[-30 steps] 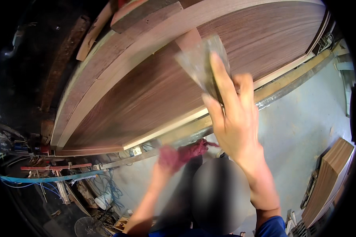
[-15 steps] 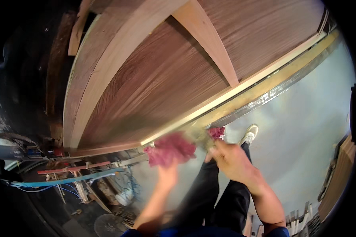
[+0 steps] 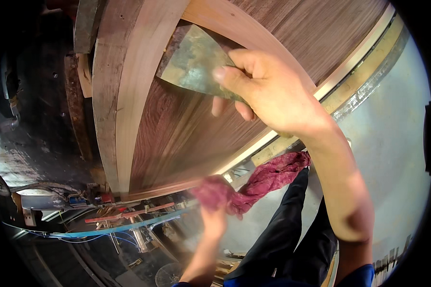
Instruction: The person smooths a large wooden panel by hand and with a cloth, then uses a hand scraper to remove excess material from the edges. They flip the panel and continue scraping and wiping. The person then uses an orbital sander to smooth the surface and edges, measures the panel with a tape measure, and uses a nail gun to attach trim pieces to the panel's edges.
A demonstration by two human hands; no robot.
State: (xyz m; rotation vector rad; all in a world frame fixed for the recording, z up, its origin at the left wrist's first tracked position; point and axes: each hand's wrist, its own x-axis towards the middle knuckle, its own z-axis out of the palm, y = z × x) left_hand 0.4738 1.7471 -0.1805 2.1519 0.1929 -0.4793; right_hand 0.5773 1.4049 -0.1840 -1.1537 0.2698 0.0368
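Broad-bladed metal scraper [image 3: 191, 57] is in the right hand [image 3: 273, 86], over the left bay of a framed wooden piece, its wide end near the inner edge of the frame's curved left board [image 3: 141, 71]; whether the blade touches the wood I cannot tell. That hand is closed on the narrow end of the scraper, thumb pressed on the upper face, with two fingertips showing below. The frame encloses two bays, parted by a lighter, curving crosspiece [image 3: 234, 26]; in both lies brown wood-grain panel [image 3: 163, 115]. A pale edging strip [image 3: 354, 57] borders the bays on the side nearest the person. The left hand [image 3: 213, 220], low beside the frame, is closed on a crumpled maroon cloth [image 3: 277, 172], whose twisted length trails right towards the right forearm; blur and cloth hide the fingers. Farther left are a red bar [image 3: 129, 213] and a blue bar [image 3: 115, 232]; a round wire-guarded fan [image 3: 167, 276] stands below.
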